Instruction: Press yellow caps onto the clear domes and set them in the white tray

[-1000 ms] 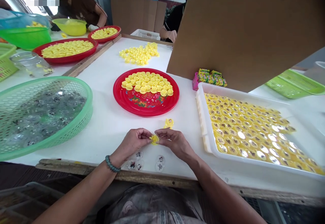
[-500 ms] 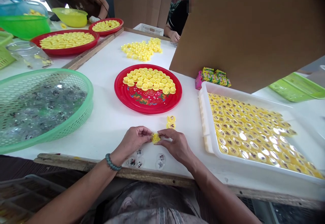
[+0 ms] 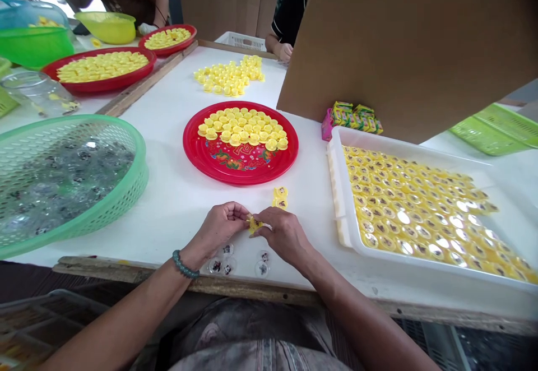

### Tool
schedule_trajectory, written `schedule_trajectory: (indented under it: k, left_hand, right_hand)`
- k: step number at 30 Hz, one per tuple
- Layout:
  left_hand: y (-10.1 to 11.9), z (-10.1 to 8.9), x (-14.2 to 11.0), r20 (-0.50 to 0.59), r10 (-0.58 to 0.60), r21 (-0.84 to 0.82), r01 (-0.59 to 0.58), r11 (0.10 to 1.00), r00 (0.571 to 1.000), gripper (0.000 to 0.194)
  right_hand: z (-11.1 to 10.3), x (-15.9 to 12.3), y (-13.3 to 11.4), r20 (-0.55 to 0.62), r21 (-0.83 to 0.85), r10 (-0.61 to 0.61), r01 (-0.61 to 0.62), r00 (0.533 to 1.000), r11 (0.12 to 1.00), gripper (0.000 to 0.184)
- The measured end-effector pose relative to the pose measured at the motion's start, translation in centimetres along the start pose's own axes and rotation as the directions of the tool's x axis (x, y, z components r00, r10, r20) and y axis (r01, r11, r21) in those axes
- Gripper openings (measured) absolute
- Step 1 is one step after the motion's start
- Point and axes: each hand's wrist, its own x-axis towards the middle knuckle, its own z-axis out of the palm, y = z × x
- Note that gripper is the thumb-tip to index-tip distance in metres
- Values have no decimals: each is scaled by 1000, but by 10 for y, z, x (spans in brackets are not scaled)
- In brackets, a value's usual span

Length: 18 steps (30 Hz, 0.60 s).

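Observation:
My left hand (image 3: 219, 227) and my right hand (image 3: 283, 234) meet over the white table's front edge, both pinching one small yellow cap piece (image 3: 254, 224) between their fingertips. Just beyond it lie two finished yellow pieces (image 3: 280, 197). Several clear round lids with printed figures (image 3: 227, 259) lie on the table under my wrists. A red plate (image 3: 210, 161) of yellow caps sits straight ahead. The white tray (image 3: 341, 203) at my right holds rows of finished yellow pieces. A green basket (image 3: 121, 191) of clear lids stands at my left.
A tall cardboard sheet (image 3: 399, 40) leans behind the white tray, with small colourful packets (image 3: 355, 119) at its foot. Loose yellow caps (image 3: 229, 75) lie farther back. Other people sit at the far end by red plates (image 3: 101, 68), green and yellow bowls (image 3: 37, 43).
Both hands stay pinched on the yellow piece, turning it slightly. The camera view has tilted a little; the two finished pieces beyond the hands are now plainly visible.

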Motion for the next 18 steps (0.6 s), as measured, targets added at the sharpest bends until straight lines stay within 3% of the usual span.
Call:
schedule_trajectory:
  k: [5,11,18]
  left_hand:
    - [6,3,-1,9,-50,-35,51,998,999,23]
    - [-2,3,6,-65,-1,223,15,975,998,23]
    - [-4,2,12,-58,-79,176,88,980,995,24]
  right_hand:
    - [-2,1,0,32,1,4,-4,999,1000,19]
    - [-1,0,3,22,77,-5,4,1000,997,23]
    - [-4,3,1,55,74,24,-28,998,997,21]
